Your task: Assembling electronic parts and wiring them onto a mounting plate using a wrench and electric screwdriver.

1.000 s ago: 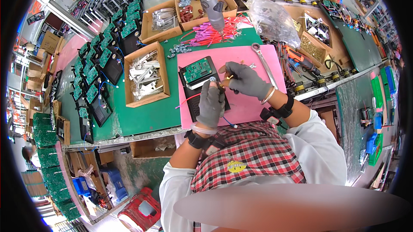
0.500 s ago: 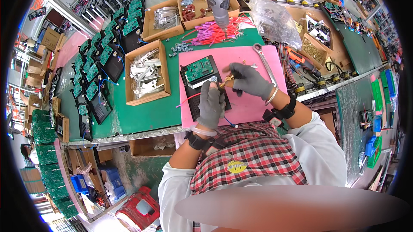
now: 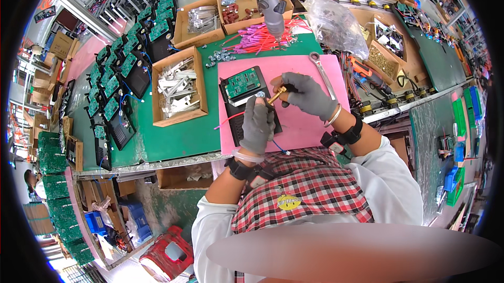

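My left hand (image 3: 256, 128), in a grey glove with bare fingertips, is curled over a black plastic casing (image 3: 236, 131); what its fingers grip is hidden. A small bluish-silver piece (image 3: 260, 94) shows at its fingertips. Between both hands slants a slim brass fitting (image 3: 276, 96), its lower end at my left fingers. The upper end is pinched by my gloved right hand (image 3: 307, 95). A green circuit board (image 3: 242, 84) sits in the casing's far part. From my left hand a red wire (image 3: 229, 121) runs out leftward, and a blue wire (image 3: 281, 148) hangs on the near side.
The casing lies on a pink mat (image 3: 315, 131) beside a wrench (image 3: 322, 76). A power driver (image 3: 272, 13) hangs beyond, over red and purple wires (image 3: 254, 39). Leftward stand a carton of white parts (image 3: 178, 88) and rows of casings with boards (image 3: 113, 86). A plastic bag (image 3: 336, 23) lies far right.
My right fingers were blurred over the brass fitting; now they pinch its upper end, and more of its length shows. My left hand has stayed nearly in place.
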A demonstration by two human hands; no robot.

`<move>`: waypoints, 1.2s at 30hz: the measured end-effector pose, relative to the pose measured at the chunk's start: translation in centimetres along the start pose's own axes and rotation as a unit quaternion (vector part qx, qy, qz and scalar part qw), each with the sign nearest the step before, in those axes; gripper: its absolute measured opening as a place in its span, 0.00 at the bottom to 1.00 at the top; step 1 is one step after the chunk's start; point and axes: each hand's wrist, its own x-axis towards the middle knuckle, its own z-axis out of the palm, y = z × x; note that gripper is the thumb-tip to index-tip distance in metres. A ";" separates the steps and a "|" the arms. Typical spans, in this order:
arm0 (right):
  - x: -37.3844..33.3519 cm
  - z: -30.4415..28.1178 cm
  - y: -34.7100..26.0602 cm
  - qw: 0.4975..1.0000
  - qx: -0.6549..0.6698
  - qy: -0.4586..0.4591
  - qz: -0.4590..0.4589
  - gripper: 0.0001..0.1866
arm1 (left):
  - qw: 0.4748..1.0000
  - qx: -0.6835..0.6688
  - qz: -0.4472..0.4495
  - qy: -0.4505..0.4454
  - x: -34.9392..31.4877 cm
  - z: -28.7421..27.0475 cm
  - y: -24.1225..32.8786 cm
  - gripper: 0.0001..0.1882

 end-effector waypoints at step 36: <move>0.9 -0.8 -1.9 0.989 -0.144 -0.009 -0.027 0.17 | 0.991 -0.103 -0.056 -0.059 -0.3 -2.7 -0.1 0.21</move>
